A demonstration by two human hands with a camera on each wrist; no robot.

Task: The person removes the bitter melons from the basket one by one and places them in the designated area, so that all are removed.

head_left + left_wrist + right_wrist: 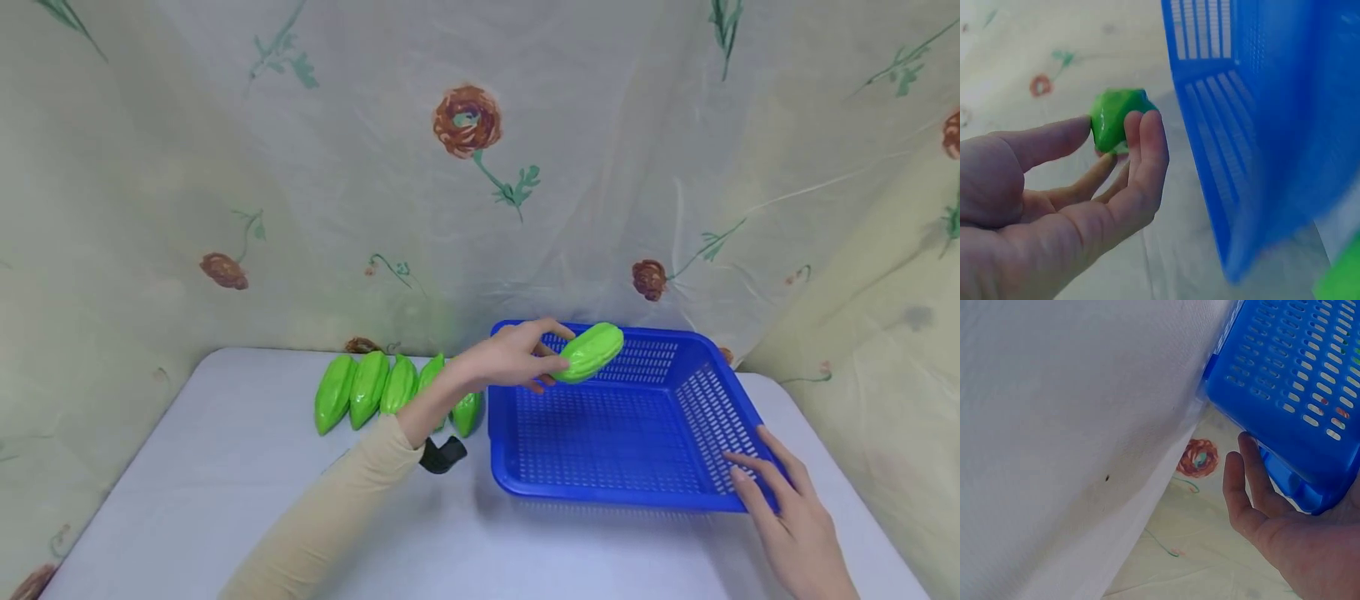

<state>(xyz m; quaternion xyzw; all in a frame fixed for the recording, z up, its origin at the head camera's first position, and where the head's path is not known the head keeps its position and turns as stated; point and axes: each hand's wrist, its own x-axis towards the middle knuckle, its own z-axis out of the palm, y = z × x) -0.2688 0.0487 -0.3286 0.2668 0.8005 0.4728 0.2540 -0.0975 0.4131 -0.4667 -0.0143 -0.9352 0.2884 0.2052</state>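
Note:
My left hand (pixel 517 354) pinches a green, ridged star fruit (pixel 592 353) between thumb and fingers, above the left back part of a blue plastic basket (pixel 600 500). In the left wrist view, the fruit (pixel 1110 119) appears end-on between the fingertips, beside the basket wall. At the basket's right front corner, my right hand (pixel 798 517) grips the rim, with thumb and a finger over the inner side. Its other fingers show outside the basket in the right wrist view. Left of the basket, several like star fruits (pixel 335 393) lie in a row, partly hidden by my left forearm.
A white-covered table (pixel 195 467) carries everything. A floral curtain (pixel 337 167) hangs close behind it and around the sides. Beside my left forearm there is a small black object (pixel 444 455), partly hidden.

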